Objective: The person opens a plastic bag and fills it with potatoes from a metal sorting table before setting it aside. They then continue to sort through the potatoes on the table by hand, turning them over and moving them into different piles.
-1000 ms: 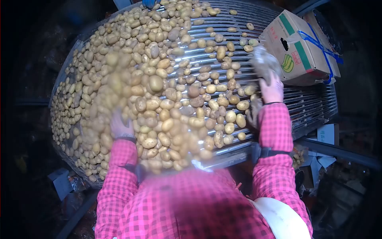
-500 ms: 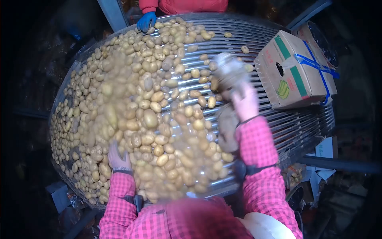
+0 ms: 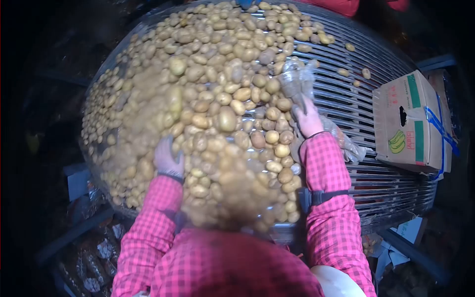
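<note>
Potatoes (image 3: pixel 227 119) cover the left and middle of a slatted metal table (image 3: pixel 341 74). My left hand (image 3: pixel 168 157) rests among them at the left, its thumb apart from the fingers, holding nothing that I can see. At the right edge of the pile, my right hand (image 3: pixel 308 118) is closed on a crumpled clear plastic bag (image 3: pixel 299 79), its fingertips partly hidden by it. More crumpled plastic (image 3: pixel 341 141) trails beside that wrist over the slats. The plastic lies against the nearest potatoes.
A cardboard box (image 3: pixel 401 121) with a banana print and blue strap stands on the slats at the right. A few loose potatoes (image 3: pixel 366 73) lie farther back. Part of another person's blue glove (image 3: pixel 246 4) shows at the far edge, with a red garment (image 3: pixel 339 6) beyond the table.
The view has shifted, so the table and box appear lower and farther right. My right hand has moved left across the slats with the plastic bag, up against the potatoes.
</note>
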The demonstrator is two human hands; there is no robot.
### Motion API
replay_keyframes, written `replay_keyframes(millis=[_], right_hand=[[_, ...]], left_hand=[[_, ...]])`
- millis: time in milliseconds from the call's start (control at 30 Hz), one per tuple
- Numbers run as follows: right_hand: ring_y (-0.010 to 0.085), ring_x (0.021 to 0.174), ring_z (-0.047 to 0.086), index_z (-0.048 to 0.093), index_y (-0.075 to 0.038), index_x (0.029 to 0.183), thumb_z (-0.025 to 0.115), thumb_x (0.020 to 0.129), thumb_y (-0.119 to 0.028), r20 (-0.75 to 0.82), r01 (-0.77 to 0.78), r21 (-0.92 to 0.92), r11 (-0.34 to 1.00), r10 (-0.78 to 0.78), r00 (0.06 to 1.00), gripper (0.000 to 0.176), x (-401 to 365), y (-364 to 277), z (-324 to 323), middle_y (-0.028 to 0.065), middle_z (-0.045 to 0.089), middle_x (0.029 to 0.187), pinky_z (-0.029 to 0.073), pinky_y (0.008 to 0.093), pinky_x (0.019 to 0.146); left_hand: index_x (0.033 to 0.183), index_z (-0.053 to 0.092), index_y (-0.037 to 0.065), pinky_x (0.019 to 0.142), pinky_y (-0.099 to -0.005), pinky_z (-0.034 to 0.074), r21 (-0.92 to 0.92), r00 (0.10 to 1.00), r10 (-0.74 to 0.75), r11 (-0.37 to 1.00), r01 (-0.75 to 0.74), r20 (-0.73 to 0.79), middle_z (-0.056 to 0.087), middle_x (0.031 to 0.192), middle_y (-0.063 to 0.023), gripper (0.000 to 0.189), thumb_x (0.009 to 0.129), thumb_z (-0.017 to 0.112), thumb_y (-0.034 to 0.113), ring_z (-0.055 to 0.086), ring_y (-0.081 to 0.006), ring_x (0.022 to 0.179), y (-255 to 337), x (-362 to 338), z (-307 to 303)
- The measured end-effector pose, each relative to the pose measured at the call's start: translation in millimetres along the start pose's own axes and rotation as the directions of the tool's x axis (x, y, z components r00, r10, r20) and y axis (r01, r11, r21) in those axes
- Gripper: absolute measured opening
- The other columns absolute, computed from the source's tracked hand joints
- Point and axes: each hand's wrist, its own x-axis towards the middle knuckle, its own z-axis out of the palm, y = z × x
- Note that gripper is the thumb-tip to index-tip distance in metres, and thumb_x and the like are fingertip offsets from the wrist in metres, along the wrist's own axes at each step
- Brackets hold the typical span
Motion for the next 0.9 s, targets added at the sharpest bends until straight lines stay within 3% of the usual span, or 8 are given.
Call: replay_keyframes(millis=[133, 233, 400, 433, 467, 700, 833, 900], right_hand=[[0.0316, 0.117, 0.038, 0.045, -0.008, 0.122, 0.056, 0.076, -0.015, 0.183, 0.254, -0.068, 0.965, -0.238, 0.954, 0.048, -42.3, -61.2, -28.8, 0.0159, 0.043, 0.125, 0.028, 0.0387, 0.100], [0.0294, 0.112, 0.043, 0.049, -0.008, 0.118, 0.059, 0.072, -0.005, -0.138, 0.248, -0.393, 0.885, -0.324, 0.936, 0.047, -66.2, -63.9, -87.5, 0.0154, 0.046, 0.120, 0.034, 0.0356, 0.095], [0.0310, 0.104, 0.048, 0.050, -0.007, 0.116, 0.058, 0.073, -0.008, -0.310, -0.157, -0.414, 0.897, 0.023, 0.951, 0.044, -117.2, 10.9, -142.2, 0.0161, 0.050, 0.115, 0.038, 0.0363, 0.090], [0.0318, 0.102, 0.050, 0.051, -0.010, 0.117, 0.058, 0.075, -0.016, -0.227, -0.290, -0.586, 0.757, 0.190, 0.955, 0.043, -124.8, 3.2, -134.8, 0.0156, 0.051, 0.115, 0.039, 0.0380, 0.089], [0.0313, 0.102, 0.051, 0.051, -0.014, 0.117, 0.057, 0.076, -0.024, -0.095, -0.399, -0.831, 0.388, 0.607, 0.789, 0.043, -133.7, -20.0, -134.2, 0.0136, 0.051, 0.116, 0.040, 0.0389, 0.088], [0.0324, 0.111, 0.043, 0.047, -0.010, 0.119, 0.060, 0.076, -0.027, 0.022, -0.087, -0.427, 0.900, 0.106, 0.994, 0.048, -145.2, -72.4, -8.8, 0.0163, 0.045, 0.122, 0.036, 0.0378, 0.093], [0.0371, 0.119, 0.032, 0.038, -0.016, 0.128, 0.058, 0.077, -0.040, 0.052, -0.011, -0.576, 0.818, 0.051, 0.997, 0.060, -148.6, -138.9, 71.4, 0.0194, 0.038, 0.127, 0.028, 0.0463, 0.097], [0.0375, 0.123, 0.026, 0.038, -0.021, 0.129, 0.050, 0.079, -0.050, -0.017, -0.106, -0.815, 0.570, 0.160, 0.987, 0.058, -151.7, -166.3, 101.4, 0.0194, 0.034, 0.130, 0.023, 0.0524, 0.098]], left_hand=[[0.119, 0.045, 0.006, 0.094, -0.0431, 0.033, -0.003, 1.000, -0.002, 1.000, 0.002, 0.000, 0.048, 0.113, -0.0184, 0.055, 0.067, 0.061, 0.016, 0.043, -0.0346, 0.108, 4.4, 1.4, -4.2], [0.120, 0.044, 0.007, 0.093, -0.0435, 0.032, 0.006, 1.000, 0.020, 1.000, -0.020, 0.003, 0.048, 0.113, -0.0177, 0.056, 0.068, 0.061, 0.017, 0.043, -0.0340, 0.108, 3.9, 0.6, -5.2], [0.121, 0.043, 0.007, 0.092, -0.0445, 0.031, -0.034, 0.999, 0.033, 0.999, -0.033, 0.000, 0.048, 0.111, -0.0173, 0.058, 0.068, 0.061, 0.019, 0.042, -0.0339, 0.108, -1.8, 1.0, -1.7], [0.121, 0.043, 0.007, 0.092, -0.0445, 0.031, -0.046, 1.000, 0.031, 0.998, -0.031, 0.002, 0.048, 0.111, -0.0173, 0.058, 0.068, 0.061, 0.019, 0.042, -0.0339, 0.108, -2.2, -0.7, -1.1], [0.124, 0.040, 0.008, 0.094, -0.0444, 0.029, -0.064, 0.999, 0.017, 0.998, -0.016, 0.029, 0.046, 0.114, -0.0167, 0.061, 0.067, 0.061, 0.018, 0.040, -0.0330, 0.110, -3.1, -0.6, -0.7], [0.111, 0.047, 0.002, 0.084, -0.0423, 0.038, -0.183, 0.990, 0.014, 0.983, 0.013, 0.143, 0.050, 0.104, -0.0188, 0.057, 0.062, 0.065, 0.026, 0.048, -0.0350, 0.096, -8.8, 8.3, -9.8], [0.115, 0.045, 0.004, 0.092, -0.0386, 0.037, -0.673, 0.964, 0.161, 0.739, 0.022, 0.209, 0.045, 0.115, -0.0173, 0.049, 0.072, 0.062, 0.020, 0.046, -0.0324, 0.105, -54.9, 13.7, -45.4], [0.111, 0.050, 0.004, 0.089, -0.0357, 0.040, -0.694, 0.977, 0.199, 0.714, -0.090, 0.079, 0.051, 0.109, -0.0162, 0.040, 0.074, 0.060, 0.014, 0.050, -0.0305, 0.101, -97.7, 20.3, -73.7]])
